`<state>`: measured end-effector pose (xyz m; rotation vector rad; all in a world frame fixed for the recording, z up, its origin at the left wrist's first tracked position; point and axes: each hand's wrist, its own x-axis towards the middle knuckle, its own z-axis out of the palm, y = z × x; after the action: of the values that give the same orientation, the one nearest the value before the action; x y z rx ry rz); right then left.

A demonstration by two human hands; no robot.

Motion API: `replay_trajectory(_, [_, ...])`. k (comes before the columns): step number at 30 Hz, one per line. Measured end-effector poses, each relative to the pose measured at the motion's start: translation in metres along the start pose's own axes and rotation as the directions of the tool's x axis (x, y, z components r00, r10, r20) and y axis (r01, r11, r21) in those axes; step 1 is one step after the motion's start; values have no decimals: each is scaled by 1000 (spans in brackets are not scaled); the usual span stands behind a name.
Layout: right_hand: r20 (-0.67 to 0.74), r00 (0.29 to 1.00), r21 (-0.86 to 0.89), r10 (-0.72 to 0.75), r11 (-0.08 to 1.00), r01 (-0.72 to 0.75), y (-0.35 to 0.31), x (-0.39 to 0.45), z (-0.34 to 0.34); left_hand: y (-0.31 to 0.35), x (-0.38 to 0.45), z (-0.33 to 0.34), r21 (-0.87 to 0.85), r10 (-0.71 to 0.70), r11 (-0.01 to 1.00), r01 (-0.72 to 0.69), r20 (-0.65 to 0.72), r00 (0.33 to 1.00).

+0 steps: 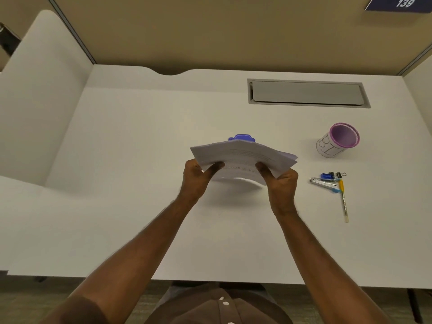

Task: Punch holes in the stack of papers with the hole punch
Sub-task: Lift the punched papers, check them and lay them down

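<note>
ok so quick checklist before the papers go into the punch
1. Both hands on the stack: ok, left hand and right hand grip the stack of papers at its near corners.
2. Stack lifted off the desk: ok, shadow beneath.
3. Sheets squared: not ok, edges look fanned.
4. Hole punch within reach: ok, just behind the stack.
5. Punch slot facing the stack: cannot tell, mostly hidden.
6. Path free: ok, pen and clips lie off right.

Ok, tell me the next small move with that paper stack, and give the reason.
Probably ease the stack of papers forward and down so its far edge meets the hole punch. Both the left hand and right hand hold it raised, bowed, with the blue punch just behind it.
</note>
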<state>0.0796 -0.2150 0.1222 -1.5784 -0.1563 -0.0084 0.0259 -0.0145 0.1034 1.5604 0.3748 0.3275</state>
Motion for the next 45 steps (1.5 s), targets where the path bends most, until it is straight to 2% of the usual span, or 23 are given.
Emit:
replay_trajectory(4, [-18, 998, -42, 57, 997, -58, 5, 1, 3, -1, 3, 1, 68, 18, 997, -19, 23, 1000])
replay_trajectory(8, [-35, 999, -9, 29, 1000, -30, 6, 8, -1, -3, 8, 1, 55, -8, 998, 8, 6, 1000])
replay_trajectory(12, [-11, 997, -36, 77, 996, -78, 9, 9, 2, -4, 10, 2, 55, -55, 997, 55, 10, 998])
replay_trajectory(16, [10, 999, -32, 44, 999, -44, 7, 15, 1, 0, 13, 0, 32, -29, 999, 28, 5, 1000])
replay_trajectory(21, [13, 995, -29, 96, 995, -95, 14, 18, 1, 0, 15, 1, 39, -27, 999, 26, 12, 1000])
replay_trajectory(36, [25, 995, -13, 93, 996, -93, 19, 23, 2, -3, 21, -1, 52, -40, 998, 38, 39, 998])
replay_trajectory(45, [52, 998, -1, 29, 1000, -29, 2, 40, -7, 12, 35, -4, -45, -54, 997, 56, 43, 998])
